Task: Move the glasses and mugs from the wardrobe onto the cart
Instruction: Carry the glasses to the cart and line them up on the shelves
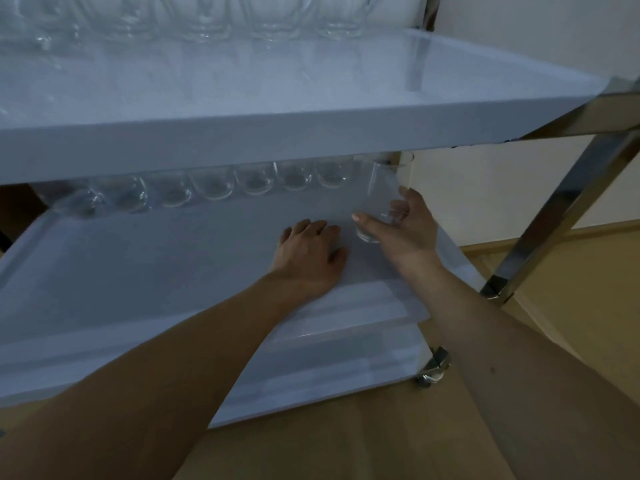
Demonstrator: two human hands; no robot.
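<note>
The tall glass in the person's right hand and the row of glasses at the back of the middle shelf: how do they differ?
The tall glass is taller and straight-sided; the row glasses are short and rounded. The tall glass leans, gripped by the right hand; the row glasses stand upright, untouched, under the top shelf. It is at the row's right end, nearer the front. All are clear and look empty.
</note>
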